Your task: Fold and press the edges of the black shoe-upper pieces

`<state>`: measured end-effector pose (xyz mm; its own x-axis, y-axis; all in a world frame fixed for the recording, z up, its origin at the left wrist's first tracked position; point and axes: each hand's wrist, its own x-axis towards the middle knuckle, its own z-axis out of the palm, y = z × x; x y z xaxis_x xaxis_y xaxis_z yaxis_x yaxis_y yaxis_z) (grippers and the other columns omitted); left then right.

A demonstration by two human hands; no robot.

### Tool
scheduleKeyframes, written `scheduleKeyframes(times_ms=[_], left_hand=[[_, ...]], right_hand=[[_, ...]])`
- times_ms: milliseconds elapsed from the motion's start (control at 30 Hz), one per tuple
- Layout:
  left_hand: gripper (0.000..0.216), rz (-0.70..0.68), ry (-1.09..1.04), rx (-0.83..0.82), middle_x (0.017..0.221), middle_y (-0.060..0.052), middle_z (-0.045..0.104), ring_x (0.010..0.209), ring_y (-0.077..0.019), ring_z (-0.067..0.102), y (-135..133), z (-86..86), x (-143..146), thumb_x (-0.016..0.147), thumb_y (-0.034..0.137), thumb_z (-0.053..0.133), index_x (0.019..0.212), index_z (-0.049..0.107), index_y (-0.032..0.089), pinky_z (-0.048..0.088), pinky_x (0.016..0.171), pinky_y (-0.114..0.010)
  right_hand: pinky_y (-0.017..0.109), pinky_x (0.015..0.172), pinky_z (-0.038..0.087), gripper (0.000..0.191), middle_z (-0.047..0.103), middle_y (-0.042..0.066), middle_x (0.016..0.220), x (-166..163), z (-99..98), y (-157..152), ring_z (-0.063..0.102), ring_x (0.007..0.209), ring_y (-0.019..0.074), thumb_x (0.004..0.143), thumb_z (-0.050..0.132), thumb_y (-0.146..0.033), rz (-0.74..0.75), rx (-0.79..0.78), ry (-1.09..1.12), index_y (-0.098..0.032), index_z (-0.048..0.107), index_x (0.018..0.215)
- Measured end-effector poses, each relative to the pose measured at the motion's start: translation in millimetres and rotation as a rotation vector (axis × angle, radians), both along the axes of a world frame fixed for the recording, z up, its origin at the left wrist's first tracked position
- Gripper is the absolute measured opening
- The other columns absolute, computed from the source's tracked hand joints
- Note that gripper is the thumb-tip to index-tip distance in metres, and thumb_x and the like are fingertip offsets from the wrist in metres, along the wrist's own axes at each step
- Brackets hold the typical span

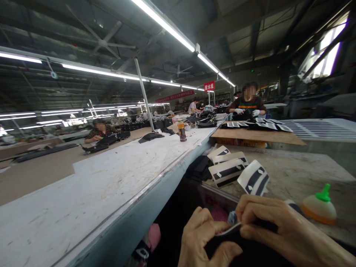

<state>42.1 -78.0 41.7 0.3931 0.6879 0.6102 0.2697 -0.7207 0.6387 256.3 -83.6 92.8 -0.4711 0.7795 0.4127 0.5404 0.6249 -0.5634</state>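
Item: dark shoe-upper piece [244, 248], held low at the bench edge, pinched by left hand [205, 241] and right hand [278, 226]. Step judged: edge pressing, apparently. Next: firm, even fingertip pressure required.

Four striped white pieces [239, 168] are lying at twelve o'clock, one glue bottle [319, 205] is sitting at three, and two hands [244, 233] are working.

Long conveyor table [91, 193] runs along the left. Workbench [300, 170] to its right, cut pieces [236, 170] stacked on it, glue bottle [319, 205] at near right. Farther back, a board [258, 136] lies on the bench.
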Motion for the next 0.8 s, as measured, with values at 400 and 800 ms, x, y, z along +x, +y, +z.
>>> scheduleKeyframes(times_ms=[400, 800], left_hand=[[0.023, 0.101, -0.184, -0.394, 0.064, 0.001, 0.044, 0.065, -0.0113, 0.04, -2.8, 14.2, 9.1, 0.073, 0.039, 0.077, 0.072, 0.079, 0.016, 0.034, 0.073, -0.027], [0.01, 0.086, -0.197, -0.155, 0.058, 0.001, 0.05, 0.058, -0.0084, 0.04, -1.3, 5.7, 5.2, 0.073, 0.015, 0.069, 0.067, 0.076, 0.012, 0.033, 0.059, -0.024]], right_hand=[[0.023, 0.071, 0.044, 0.025, 0.064, -0.005, 0.085, -8.9, 1.9, 8.6, 0.06, 0.076, 0.0088, 0.094, 0.059, -0.03, 0.028, -0.147, 0.037, -0.021, 0.058, 0.071], [0.037, 0.084, 0.06, 0.037, 0.072, 0.006, 0.12, -0.6, -10.0, 3.9, 0.071, 0.104, 0.0277, 0.088, 0.063, -0.055, 0.006, -0.104, 0.308, -0.029, 0.078, 0.067]])
